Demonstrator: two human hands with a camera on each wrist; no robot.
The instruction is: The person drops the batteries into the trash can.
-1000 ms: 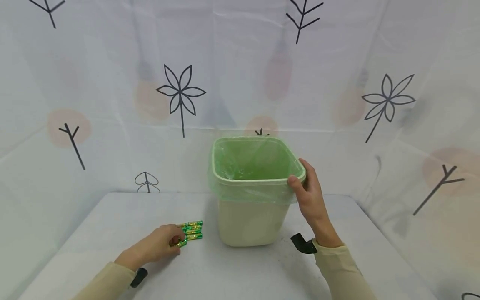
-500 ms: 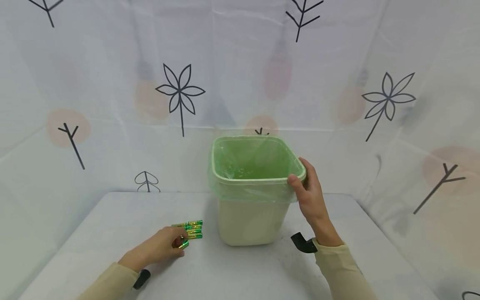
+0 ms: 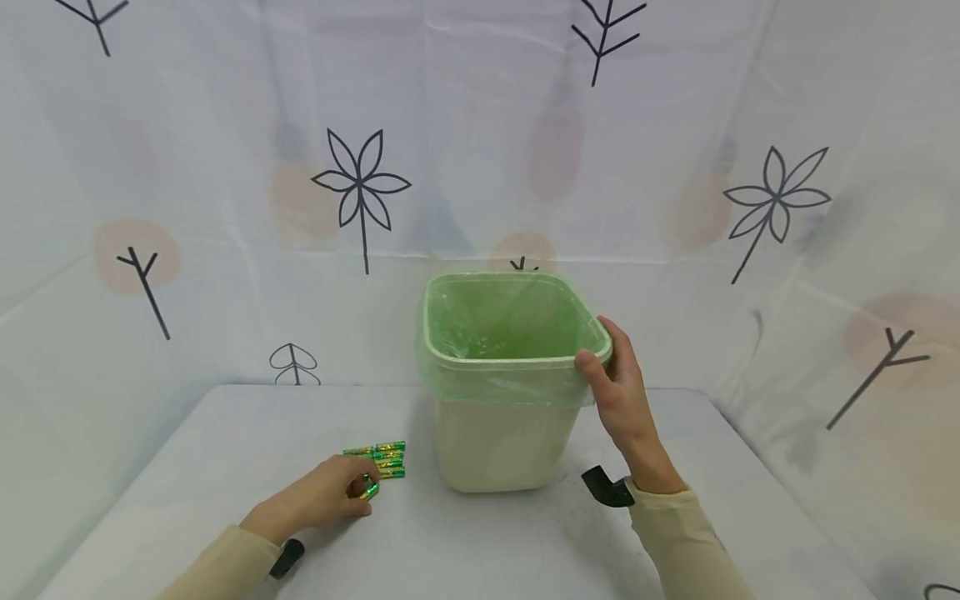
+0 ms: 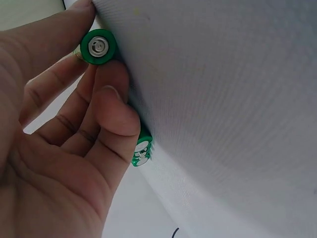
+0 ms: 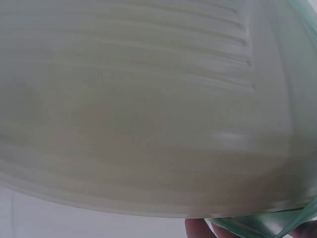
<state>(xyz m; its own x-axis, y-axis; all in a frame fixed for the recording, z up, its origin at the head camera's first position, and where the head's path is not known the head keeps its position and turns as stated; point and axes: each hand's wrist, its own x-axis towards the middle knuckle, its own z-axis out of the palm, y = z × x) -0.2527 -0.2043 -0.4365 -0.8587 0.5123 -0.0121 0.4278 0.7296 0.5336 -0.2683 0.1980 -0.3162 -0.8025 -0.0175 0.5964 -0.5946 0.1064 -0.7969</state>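
Pinching a green battery [image 3: 371, 492] between thumb and fingers of left grip [image 3: 322, 493], nearer the bin [image 3: 506, 446] than the left edge of the tabletop [image 3: 450, 550]; just beside other batteries [image 3: 390, 458]; clasping bin's rim [image 3: 510, 363] in right grip [image 3: 622, 390].

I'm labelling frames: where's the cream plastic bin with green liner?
Head view: the bin stands centrally, right of green-gold cylindrical batteries; the right hand grips its rim.

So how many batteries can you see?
6 at least: one battery in the left hand, four batteries side by side near the bin, another battery end to end with the farthest. The hand may hide more.
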